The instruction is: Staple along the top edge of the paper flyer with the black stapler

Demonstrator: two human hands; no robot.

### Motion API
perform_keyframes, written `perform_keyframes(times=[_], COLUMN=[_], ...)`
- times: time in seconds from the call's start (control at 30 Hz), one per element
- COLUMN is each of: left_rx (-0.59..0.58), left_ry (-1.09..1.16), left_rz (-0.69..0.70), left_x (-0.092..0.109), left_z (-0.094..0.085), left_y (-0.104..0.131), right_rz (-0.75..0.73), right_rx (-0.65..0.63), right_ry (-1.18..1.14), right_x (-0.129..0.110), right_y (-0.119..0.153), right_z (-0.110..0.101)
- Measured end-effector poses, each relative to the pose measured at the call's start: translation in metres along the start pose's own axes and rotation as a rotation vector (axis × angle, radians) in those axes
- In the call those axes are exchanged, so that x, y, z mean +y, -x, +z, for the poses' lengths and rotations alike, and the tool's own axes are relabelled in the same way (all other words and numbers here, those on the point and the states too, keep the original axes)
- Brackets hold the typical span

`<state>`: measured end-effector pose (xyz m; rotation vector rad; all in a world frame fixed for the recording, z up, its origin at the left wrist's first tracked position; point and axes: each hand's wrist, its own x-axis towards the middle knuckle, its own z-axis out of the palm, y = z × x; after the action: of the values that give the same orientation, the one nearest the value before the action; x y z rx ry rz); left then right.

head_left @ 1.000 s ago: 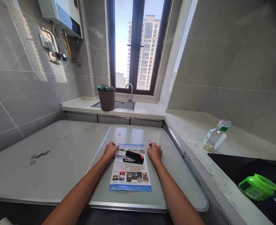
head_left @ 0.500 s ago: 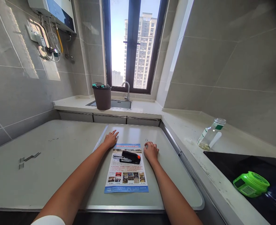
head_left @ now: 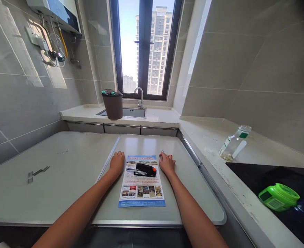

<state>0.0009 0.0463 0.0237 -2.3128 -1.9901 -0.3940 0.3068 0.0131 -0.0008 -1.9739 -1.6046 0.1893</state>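
A black stapler [head_left: 146, 170] with an orange-red tip lies across a printed flyer [head_left: 142, 202] on the white board. My left hand [head_left: 117, 162] rests on the board at the flyer's upper left, apart from it, fingers curled in and nothing visible in them. On the flyer's other side, close to its upper right edge, my right hand [head_left: 166, 163] lies with loosely curled fingers and no object showing. Tiny metal pieces, apparently staples [head_left: 162, 151], sit just beyond its fingertips. Neither hand touches the stapler.
Several staple strips and small grey pieces [head_left: 41, 171] lie on the left board. Behind stand a brown bucket [head_left: 112, 107] and a sink with a faucet [head_left: 141, 98]. On the right counter are a glass jar [head_left: 235, 144] and a green container [head_left: 279, 197].
My left hand has drawn back and left from the flyer's top edge, its spread fingers now curled. My right hand stays nearly in place. The view has shifted slightly.
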Motion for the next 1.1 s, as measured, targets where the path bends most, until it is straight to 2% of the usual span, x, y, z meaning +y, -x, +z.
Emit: perform_keyframes(times=[0.1, 0.2, 0.3, 0.37, 0.43, 0.5, 0.57, 0.67, 0.77, 1.0, 1.1], left_rx=[0.033, 0.089, 0.159, 0.194, 0.199, 0.157, 0.104, 0.061, 0.028, 0.016, 0.008], left_ry=[0.04, 0.281, 0.591, 0.727, 0.807, 0.862, 0.914, 0.953, 0.905, 0.711, 0.693], left_rz=[-0.045, -0.07, 0.055, 0.143, 0.174, 0.186, 0.211, 0.254, 0.309, 0.632, 0.678], left_x=[-0.002, 0.0, 0.0, -0.002, -0.005, -0.007, -0.008, -0.008, -0.007, -0.009, -0.009], left_z=[0.0, 0.001, 0.0, -0.001, -0.002, -0.003, -0.003, -0.004, -0.005, 0.0, 0.003], left_y=[0.017, 0.025, 0.026, 0.025, 0.026, 0.027, 0.028, 0.03, 0.031, 0.03, 0.03], right_rz=[-0.024, -0.044, -0.106, -0.209, -0.373, -0.548, -0.661, -0.726, -0.753, -0.764, -0.77], right_rx=[0.01, 0.061, 0.086, 0.073, 0.021, -0.081, -0.194, -0.317, -0.385, -0.372, -0.361], right_ry=[-0.039, -0.145, -0.229, -0.294, -0.405, -0.519, -0.574, -0.565, -0.502, -0.42, -0.378], right_x=[0.001, 0.0, -0.007, -0.014, -0.022, -0.029, -0.033, -0.035, -0.036, -0.039, -0.04], right_y=[0.0, -0.002, -0.003, -0.001, 0.004, 0.011, 0.018, 0.024, 0.028, 0.03, 0.029], right_z=[0.002, 0.001, -0.003, -0.007, -0.01, -0.012, -0.013, -0.011, -0.007, -0.004, -0.005])
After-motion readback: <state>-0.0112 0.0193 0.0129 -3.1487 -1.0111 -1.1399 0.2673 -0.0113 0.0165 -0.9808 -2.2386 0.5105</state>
